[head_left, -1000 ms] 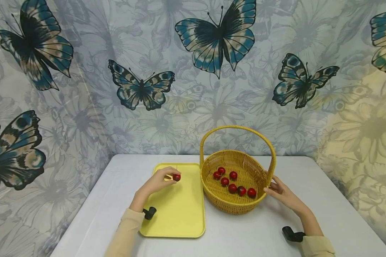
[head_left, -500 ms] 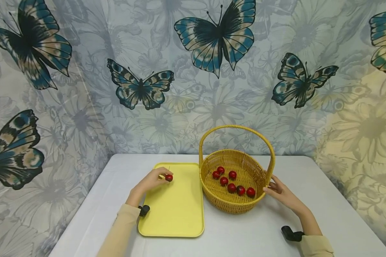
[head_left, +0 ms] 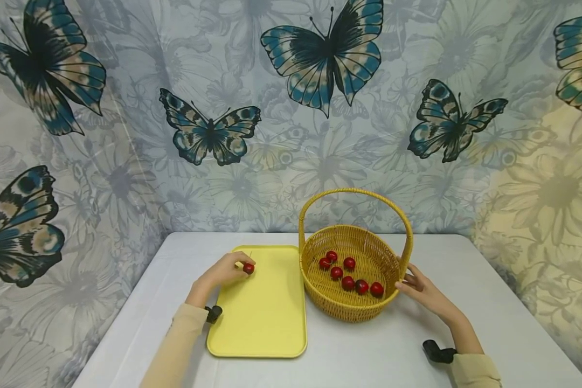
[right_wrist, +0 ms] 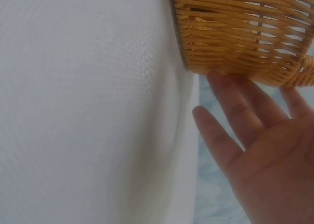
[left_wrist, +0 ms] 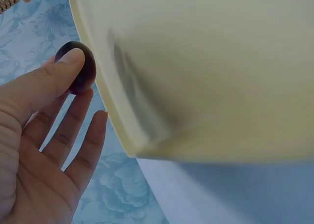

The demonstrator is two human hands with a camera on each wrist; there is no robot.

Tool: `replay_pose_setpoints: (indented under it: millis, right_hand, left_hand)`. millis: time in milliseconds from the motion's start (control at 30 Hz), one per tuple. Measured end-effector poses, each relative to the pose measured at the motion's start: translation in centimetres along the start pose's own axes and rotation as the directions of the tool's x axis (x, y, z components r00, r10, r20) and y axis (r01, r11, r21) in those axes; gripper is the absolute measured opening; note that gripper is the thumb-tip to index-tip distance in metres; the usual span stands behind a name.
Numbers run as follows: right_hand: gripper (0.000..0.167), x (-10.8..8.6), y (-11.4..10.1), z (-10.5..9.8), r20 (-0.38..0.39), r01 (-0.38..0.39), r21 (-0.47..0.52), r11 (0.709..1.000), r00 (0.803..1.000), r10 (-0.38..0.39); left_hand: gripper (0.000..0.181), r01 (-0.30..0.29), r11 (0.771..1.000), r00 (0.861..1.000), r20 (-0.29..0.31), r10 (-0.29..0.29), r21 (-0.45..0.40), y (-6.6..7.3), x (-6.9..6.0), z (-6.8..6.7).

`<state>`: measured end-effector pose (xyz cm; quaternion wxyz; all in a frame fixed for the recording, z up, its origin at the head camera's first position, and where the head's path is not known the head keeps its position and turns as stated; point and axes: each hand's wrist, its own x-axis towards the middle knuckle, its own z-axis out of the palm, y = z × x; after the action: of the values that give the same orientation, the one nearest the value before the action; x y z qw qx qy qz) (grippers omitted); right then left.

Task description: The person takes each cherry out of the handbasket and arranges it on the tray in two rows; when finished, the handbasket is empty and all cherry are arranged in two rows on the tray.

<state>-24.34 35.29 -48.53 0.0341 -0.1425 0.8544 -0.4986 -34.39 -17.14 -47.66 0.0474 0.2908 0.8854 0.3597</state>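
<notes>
In the head view my left hand pinches a dark red cherry over the upper left part of a yellow tray. The left wrist view shows the cherry between thumb and fingertips, the other fingers spread. A shadow lies on the tray's surface beside it. At the right, my right hand touches the side of a woven basket near the base of its handle. Its fingers reach fairly straight to the wicker in the right wrist view; the thumb is hidden there. Several cherries lie inside the basket.
Tray and basket stand side by side on a white-covered table. The basket's tall arched handle rises above its bowl. Behind the table hangs a cloth printed with butterflies and flowers.
My left hand has moved left over the tray with the cherry in its fingers, slowing lately. The right hand stays at the basket, and the basket's cherries look unchanged.
</notes>
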Motion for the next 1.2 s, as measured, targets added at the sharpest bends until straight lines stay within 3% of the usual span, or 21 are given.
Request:
replay_pose_setpoints:
  millis: [233,667,1200]
  right_hand:
    - [0.068,0.0,-0.1,0.0,0.006,0.011,-0.012,1.000,1.000,-0.011]
    - [0.069,-0.2,-0.2,0.1,0.010,0.004,-0.003,1.000,1.000,-0.004]
    - [0.069,-0.2,-0.9,0.2,0.009,-0.001,-0.007,1.000,1.000,0.001]
  left_hand:
    - [0.033,0.046,0.998,0.999,0.014,-0.046,0.031,-0.6,0.0,-0.6]
    - [0.032,0.050,0.999,0.997,0.050,-0.051,0.015,-1.4,-0.2,-0.8]
    - [0.036,0.041,0.999,0.998,0.044,-0.042,0.011,-1.6,-0.5,-1.0]
